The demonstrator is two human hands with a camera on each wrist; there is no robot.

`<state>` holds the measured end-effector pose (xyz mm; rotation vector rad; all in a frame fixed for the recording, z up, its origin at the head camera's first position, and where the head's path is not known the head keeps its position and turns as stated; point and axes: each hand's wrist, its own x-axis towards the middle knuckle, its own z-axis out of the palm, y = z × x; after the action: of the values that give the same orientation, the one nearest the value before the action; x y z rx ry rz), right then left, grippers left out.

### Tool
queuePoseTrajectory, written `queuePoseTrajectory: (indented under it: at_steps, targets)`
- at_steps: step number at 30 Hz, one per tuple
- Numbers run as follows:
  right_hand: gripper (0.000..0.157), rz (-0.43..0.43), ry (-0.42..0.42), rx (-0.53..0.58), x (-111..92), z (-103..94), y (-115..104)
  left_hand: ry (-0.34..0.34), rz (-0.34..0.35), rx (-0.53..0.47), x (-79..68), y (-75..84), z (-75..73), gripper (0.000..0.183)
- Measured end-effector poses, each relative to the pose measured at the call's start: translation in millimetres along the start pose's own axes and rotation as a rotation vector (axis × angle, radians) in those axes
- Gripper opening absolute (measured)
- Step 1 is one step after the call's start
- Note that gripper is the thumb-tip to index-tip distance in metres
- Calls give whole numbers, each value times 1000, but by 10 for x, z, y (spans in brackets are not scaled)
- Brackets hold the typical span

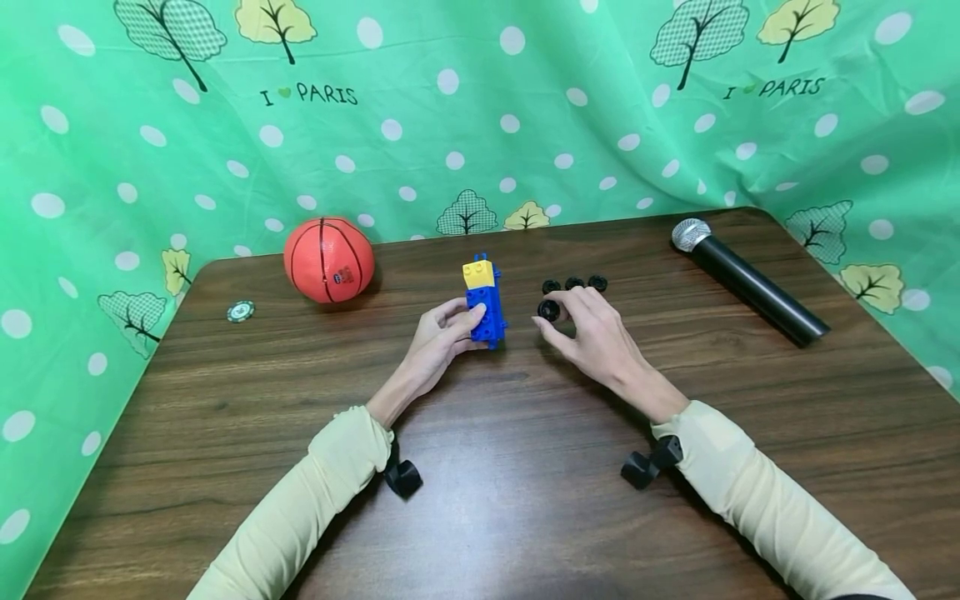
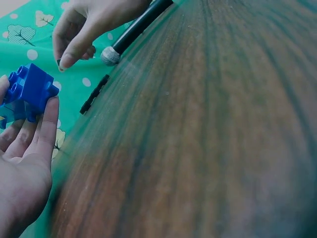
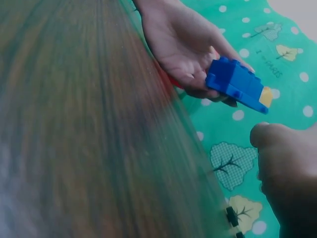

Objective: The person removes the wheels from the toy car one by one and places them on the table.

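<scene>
My left hand point(image 1: 442, 333) grips a toy vehicle body point(image 1: 486, 312) made of blue and yellow building blocks, its thumb lying on the studded top. The yellow block point(image 1: 477, 273) sits at the far end. Small blue pegs stick out along the body's side, as the left wrist view shows. To the right, my right hand point(image 1: 600, 337) pinches a small black toy wheel point(image 1: 549, 311) between thumb and forefinger, apart from the body. From the left wrist camera only a dark sliver of this wheel appears at the fingertips; the right wrist view hides it behind the hand.
Three more black wheels point(image 1: 574, 282) lie in a row just beyond the right hand. A black microphone point(image 1: 750, 279) lies at the far right. An orange basketball point(image 1: 328, 260) and a poker chip point(image 1: 241, 312) are at the left. Behind the wooden table point(image 1: 480, 500) hangs a green curtain point(image 1: 480, 100).
</scene>
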<state>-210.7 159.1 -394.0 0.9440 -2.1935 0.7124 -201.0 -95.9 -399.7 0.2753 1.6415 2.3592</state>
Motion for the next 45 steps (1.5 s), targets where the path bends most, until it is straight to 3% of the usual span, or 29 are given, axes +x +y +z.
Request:
queuePoseTrajectory:
  at_steps: [19,32,45]
  targets:
    - [31,132,3,-70,-117,-197,398,59,57,48,-14,-17,-8,35]
    - [27,291,-45,-138,-187,-328,663,86,79,141,-28,-18,-28,36]
    - [28,396,-110,-172,-200,-369,849,81,86,148,-33,-17,-31,33]
